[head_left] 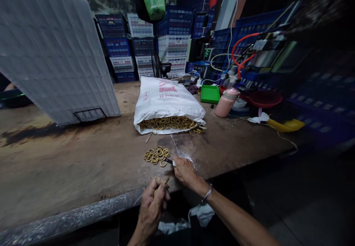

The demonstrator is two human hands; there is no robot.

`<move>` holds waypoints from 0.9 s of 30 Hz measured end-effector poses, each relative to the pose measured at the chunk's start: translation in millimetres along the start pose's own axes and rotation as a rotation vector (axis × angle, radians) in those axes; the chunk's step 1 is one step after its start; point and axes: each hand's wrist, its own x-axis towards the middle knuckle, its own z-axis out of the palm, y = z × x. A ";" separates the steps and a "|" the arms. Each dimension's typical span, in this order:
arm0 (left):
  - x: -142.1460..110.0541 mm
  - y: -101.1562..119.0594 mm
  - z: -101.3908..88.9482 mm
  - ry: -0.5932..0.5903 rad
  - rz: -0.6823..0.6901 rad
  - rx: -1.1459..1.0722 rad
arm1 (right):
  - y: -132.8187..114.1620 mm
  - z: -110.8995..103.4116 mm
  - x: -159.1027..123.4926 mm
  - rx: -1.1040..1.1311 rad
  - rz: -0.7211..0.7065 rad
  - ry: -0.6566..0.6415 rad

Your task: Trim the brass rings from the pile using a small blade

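My left hand (pixel 154 198) is closed in front of the table edge, thumb and fingers pinching a brass-coloured ring (pixel 166 180), only part of which shows. Just above the table, my right hand (pixel 187 171) is wrapped round a small tool (pixel 168 161) with a dark, narrow tip and a white handle. The tool's exact kind is unclear. Its tip points left, close to a loose ring at the edge of a small pile of brass rings (pixel 155 154). Behind the pile lies a white woven sack (pixel 169 98), its open mouth facing me and full of more such rings.
A tall white ribbed panel (pixel 55 53) stands on the left of the wooden table (pixel 83 164). A green tray (pixel 210 94), a pink bottle (pixel 226 103) and a yellow scoop (pixel 285 125) are at the right. Stacked blue and white crates (pixel 174 46) line the back.
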 end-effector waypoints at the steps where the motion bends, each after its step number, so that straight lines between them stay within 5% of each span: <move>1: -0.1 1.0 0.2 0.005 -0.046 -0.073 | 2.3 -0.1 2.7 -0.002 0.009 0.012; 6: 7.4 -3.0 -7.8 0.047 -0.089 -0.397 | -7.3 2.2 7.2 0.051 -0.020 0.075; 18: 11.7 -0.5 -18.4 0.011 -0.167 -0.598 | -23.2 12.8 13.4 0.067 -0.007 0.129; 23: 17.9 -5.8 -24.5 0.097 -0.210 -0.611 | -21.6 6.3 15.4 0.332 0.047 0.095; 27: 21.8 -5.8 -18.2 0.106 -0.086 -0.438 | -24.1 1.3 14.4 0.663 0.137 0.013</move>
